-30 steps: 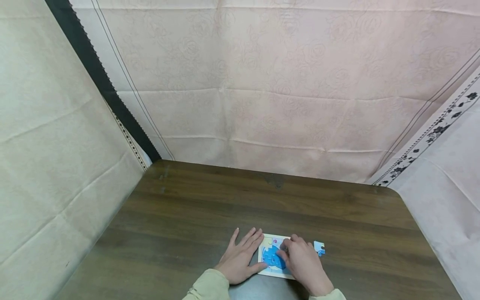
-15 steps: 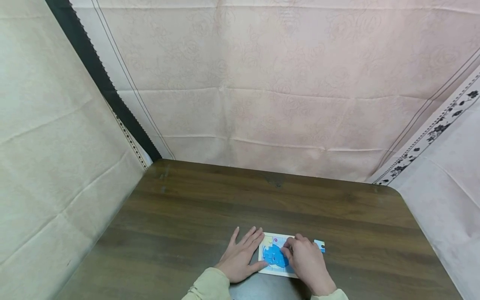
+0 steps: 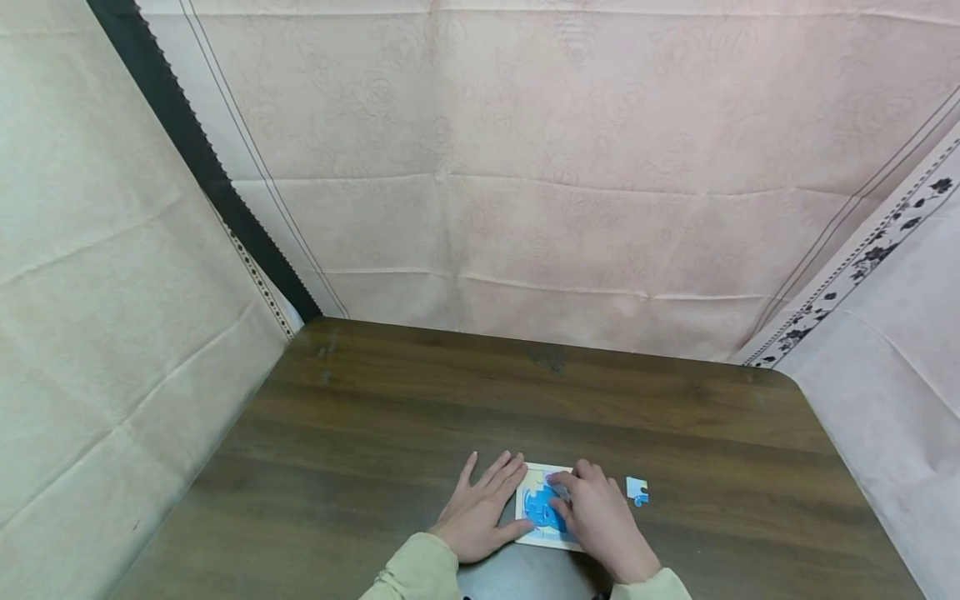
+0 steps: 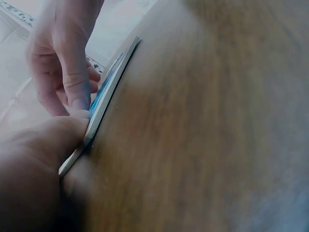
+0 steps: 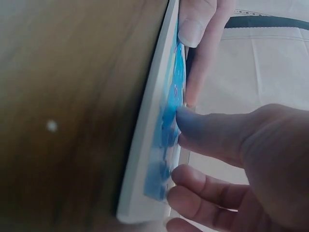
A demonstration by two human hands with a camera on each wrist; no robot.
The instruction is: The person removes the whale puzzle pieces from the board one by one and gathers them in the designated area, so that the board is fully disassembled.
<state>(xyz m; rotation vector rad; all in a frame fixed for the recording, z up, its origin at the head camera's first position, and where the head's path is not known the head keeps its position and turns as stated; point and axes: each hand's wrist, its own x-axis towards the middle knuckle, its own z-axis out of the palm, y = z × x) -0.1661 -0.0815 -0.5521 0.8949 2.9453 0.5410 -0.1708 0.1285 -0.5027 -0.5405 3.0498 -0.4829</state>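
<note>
A small jigsaw puzzle with a pale frame (image 3: 547,544) and a blue animal picture (image 3: 542,507) lies on the table near the front. My left hand (image 3: 480,518) rests flat at its left side, fingers spread and thumb over the frame's edge. Over the right half of the picture, my right hand (image 3: 606,521) pinches a puzzle piece (image 3: 562,492) between thumb and bent index finger, mostly hidden by the fingers. The right wrist view has the right thumb (image 5: 212,128) right at the blue pieces (image 5: 166,137). One loose blue-and-white piece (image 3: 637,490) lies right of the frame.
The dark wooden table (image 3: 420,392) has rounded far corners. Pale patterned cloth (image 3: 570,167) hangs behind it and along both sides. A greyish surface (image 3: 525,575) shows between the forearms at the bottom.
My right hand shifted slightly right, then back left over the puzzle, uncovering the loose piece it partly hid half a second ago. My left hand has stayed in place.
</note>
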